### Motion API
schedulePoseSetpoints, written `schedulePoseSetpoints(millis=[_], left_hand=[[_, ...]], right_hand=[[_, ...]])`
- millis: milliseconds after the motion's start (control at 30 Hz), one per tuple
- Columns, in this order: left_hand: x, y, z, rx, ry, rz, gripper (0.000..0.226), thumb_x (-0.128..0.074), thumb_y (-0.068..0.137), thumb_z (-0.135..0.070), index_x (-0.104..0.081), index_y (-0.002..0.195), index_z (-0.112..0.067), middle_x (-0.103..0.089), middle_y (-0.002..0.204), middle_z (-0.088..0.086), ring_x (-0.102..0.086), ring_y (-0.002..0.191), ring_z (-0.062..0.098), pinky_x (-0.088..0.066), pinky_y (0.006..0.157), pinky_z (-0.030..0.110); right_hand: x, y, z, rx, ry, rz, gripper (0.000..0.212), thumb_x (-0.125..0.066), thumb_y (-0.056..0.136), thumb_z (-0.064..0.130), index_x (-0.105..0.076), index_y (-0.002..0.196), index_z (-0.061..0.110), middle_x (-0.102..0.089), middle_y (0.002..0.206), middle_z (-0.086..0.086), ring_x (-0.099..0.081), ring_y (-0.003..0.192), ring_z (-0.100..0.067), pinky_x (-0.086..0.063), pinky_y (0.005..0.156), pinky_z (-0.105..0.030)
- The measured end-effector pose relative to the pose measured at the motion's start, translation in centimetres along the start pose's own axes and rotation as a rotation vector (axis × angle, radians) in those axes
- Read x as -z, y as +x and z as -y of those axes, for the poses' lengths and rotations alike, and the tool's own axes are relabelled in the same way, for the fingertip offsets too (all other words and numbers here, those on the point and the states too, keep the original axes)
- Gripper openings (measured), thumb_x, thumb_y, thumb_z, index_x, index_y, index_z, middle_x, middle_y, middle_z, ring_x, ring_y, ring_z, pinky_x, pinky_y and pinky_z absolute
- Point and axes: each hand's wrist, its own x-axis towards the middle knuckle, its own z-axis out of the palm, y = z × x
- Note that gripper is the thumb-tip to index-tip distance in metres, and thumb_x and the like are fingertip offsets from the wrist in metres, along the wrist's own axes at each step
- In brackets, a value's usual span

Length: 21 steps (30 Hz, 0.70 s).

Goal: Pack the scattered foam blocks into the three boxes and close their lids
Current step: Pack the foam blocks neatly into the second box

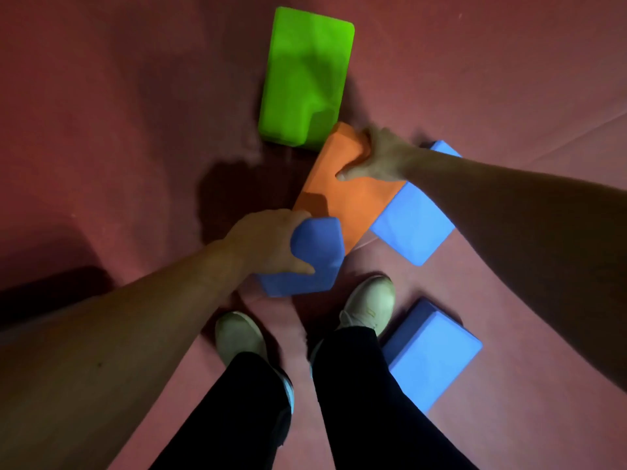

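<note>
My left hand (268, 247) grips a dark blue foam block (310, 262) above the floor, thumb across its near face. My right hand (376, 156) grips the far end of an orange foam block (342, 195), thumb on top and fingers curled over its edge. A large green foam block (305, 76) lies beyond the orange one. A light blue block (415, 222) lies partly under the orange block and my right forearm. Another light blue block (432, 352) lies beside my right shoe. No box is in view.
The floor is a reddish carpet (118, 130). My two pale shoes (368, 300) and dark trouser legs stand just behind the blocks. A dark strip (51, 286) runs along the left edge.
</note>
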Motion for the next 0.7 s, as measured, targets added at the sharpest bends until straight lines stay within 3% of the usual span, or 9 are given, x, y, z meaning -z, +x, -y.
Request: schedulePoseSetpoints(millis=[133,200,267,400,567,700], left_hand=[[-0.9,-3.4,-0.2,0.315,-0.119,-0.038,0.101,-0.066,0.065,-0.08,-0.042,0.135,-0.011,-0.058,0.132,0.011,-0.058,0.117,0.031,-0.045,0.092,0.04],[-0.8,-6.4,-0.3,0.433,-0.23,-0.091,0.104,-0.068,0.065,-0.078,-0.042,0.135,-0.006,-0.057,0.132,0.014,-0.058,0.118,0.033,-0.046,0.094,0.04],[-0.7,-9.2,-0.1,0.527,-0.34,-0.124,0.105,-0.071,0.061,-0.078,-0.043,0.132,-0.005,-0.058,0.132,0.014,-0.058,0.117,0.034,-0.047,0.094,0.041],[1.1,-16.5,0.4,0.575,-0.515,-0.163,0.124,-0.063,0.046,-0.083,-0.042,0.137,-0.003,-0.058,0.134,0.014,-0.059,0.117,0.032,-0.05,0.094,0.042],[3.7,-26.2,0.5,0.626,-0.567,-0.194,0.099,-0.078,0.068,-0.055,-0.038,0.144,-0.007,-0.053,0.142,0.014,-0.054,0.125,0.029,-0.045,0.095,0.032],[3.8,-31.5,1.1,0.661,-0.559,-0.2,0.087,-0.077,0.076,-0.043,-0.037,0.146,-0.01,-0.049,0.145,0.014,-0.052,0.128,0.03,-0.043,0.091,0.03]], right_hand=[[-0.8,-4.7,1.4,-0.073,-0.033,-0.029,0.092,-0.078,0.068,0.058,-0.039,0.133,0.006,-0.056,0.13,-0.017,-0.057,0.115,-0.033,-0.038,0.074,-0.029],[-0.9,-8.2,3.2,-0.079,-0.109,0.008,0.088,-0.074,0.071,0.058,-0.039,0.132,0.006,-0.056,0.129,-0.018,-0.058,0.115,-0.034,-0.042,0.074,-0.032],[-1.4,-11.4,4.4,-0.079,-0.184,0.001,0.088,-0.075,0.067,0.061,-0.04,0.13,0.01,-0.054,0.13,-0.017,-0.056,0.119,-0.036,-0.047,0.086,-0.039],[-1.5,-18.5,7.8,-0.102,-0.275,-0.044,0.09,-0.075,0.061,0.065,-0.036,0.128,0.019,-0.05,0.128,-0.012,-0.052,0.12,-0.036,-0.046,0.091,-0.048],[-1.3,-26.1,11.0,-0.121,-0.221,-0.001,0.096,-0.074,0.062,0.061,-0.029,0.137,0.02,-0.048,0.128,-0.013,-0.052,0.117,-0.037,-0.048,0.089,-0.046],[-2.1,-30.5,12.4,-0.11,-0.067,-0.011,0.077,-0.075,0.065,0.059,-0.038,0.119,0.018,-0.056,0.117,-0.014,-0.06,0.106,-0.036,-0.045,0.076,-0.035]])
